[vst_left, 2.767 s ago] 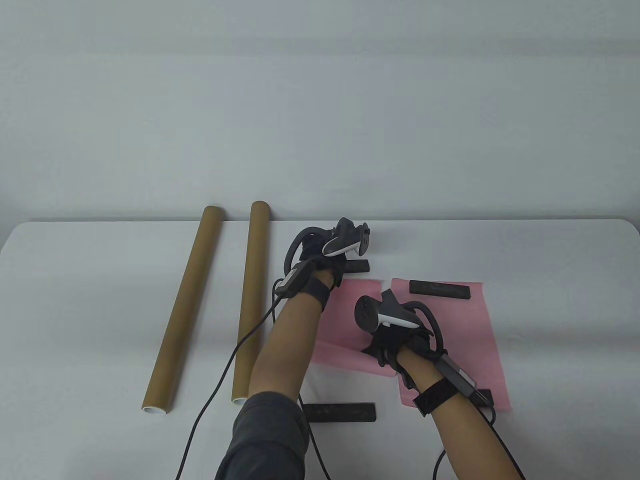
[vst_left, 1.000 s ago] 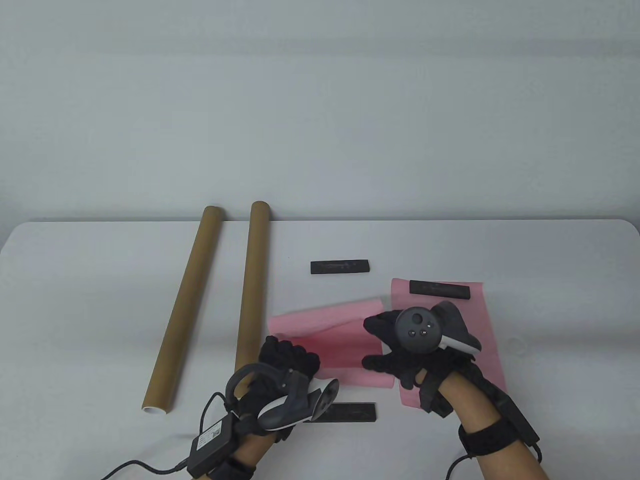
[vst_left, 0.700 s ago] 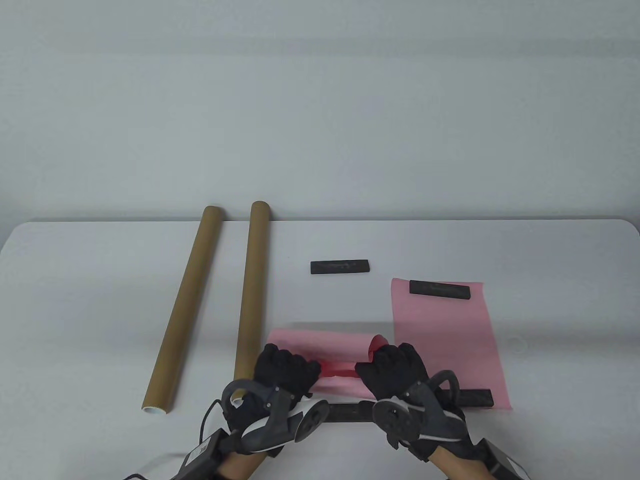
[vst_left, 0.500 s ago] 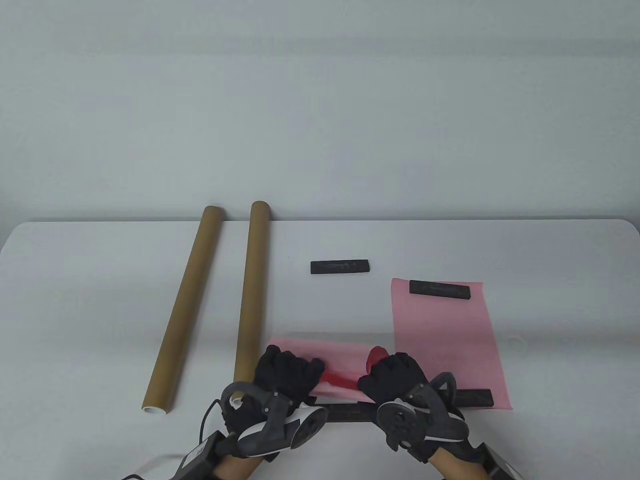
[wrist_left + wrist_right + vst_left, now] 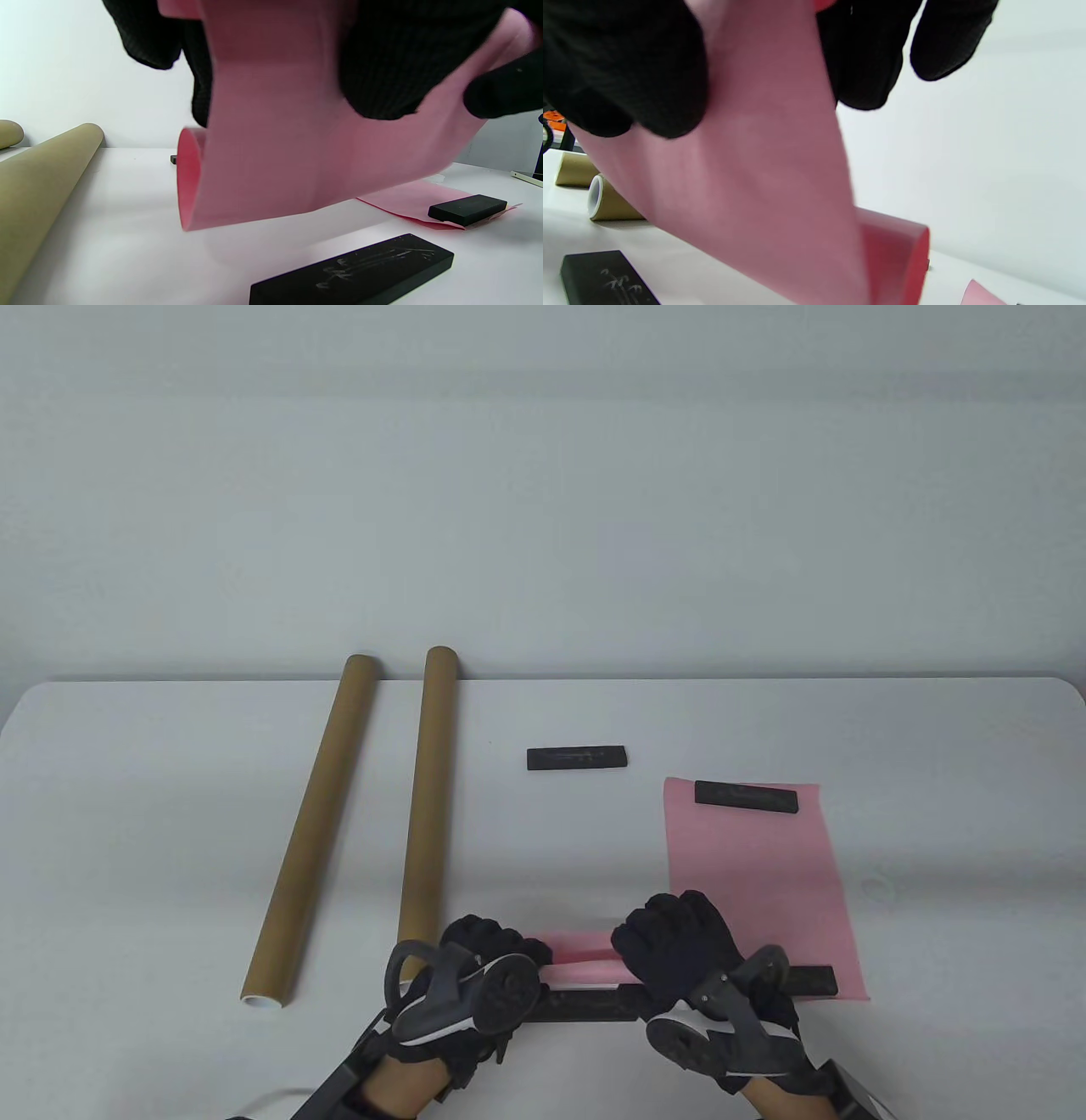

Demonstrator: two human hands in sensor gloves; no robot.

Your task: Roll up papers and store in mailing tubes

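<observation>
I had both hands, my left hand and right hand, grasping the pink paper roll just above the desk, probably to keep it tight for the nearer mailing tube.

Even, bright, diffuse light; soft faint shadows on table; wrist views blurred close up, gloves underexposed.
</observation>
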